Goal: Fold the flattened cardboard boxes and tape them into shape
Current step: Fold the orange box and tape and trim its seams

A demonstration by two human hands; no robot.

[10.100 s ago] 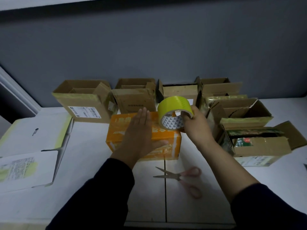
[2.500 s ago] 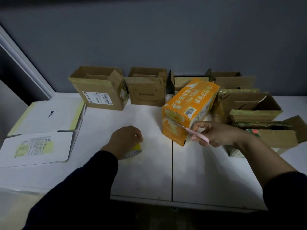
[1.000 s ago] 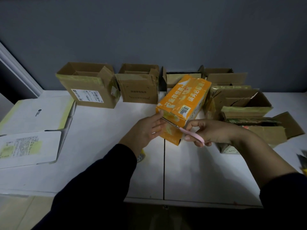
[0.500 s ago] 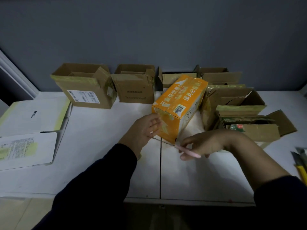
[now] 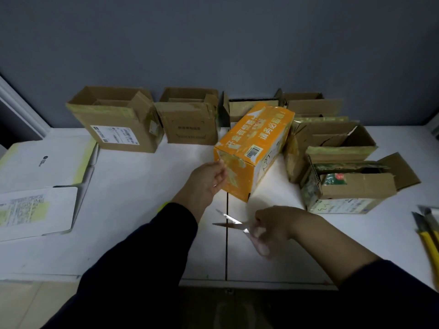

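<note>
On my feed the white table (image 5: 142, 210) fills the lower view. Four open brown boxes (image 5: 118, 119) stand in a row along its far edge, against the wall. Two more open ones (image 5: 332, 141) sit near the right edge, one in front of the other.

At the left edge lie two flat white cartons (image 5: 47, 157), the nearer one overlapping the farther.

The orange box (image 5: 256, 138) lies on its side near the middle of the table, slanted. Its far end is up by the back row and its near end points toward me, close to the table's centre seam.

My left hand (image 5: 204, 184) reaches in from a dark sleeve. Its bent fingers are on the left edge of the box's near end face. I cannot tell whether they grip that edge or only press on it.

My right hand (image 5: 273, 226) is nearer the front edge, well apart from the box. It is curled round the pale handles of the scissors (image 5: 230, 222), which are blurred. The blades are parted and point left across the seam.

At the right edge lie some yellow-handled tools (image 5: 427, 236), partly cut off by the frame.
</note>
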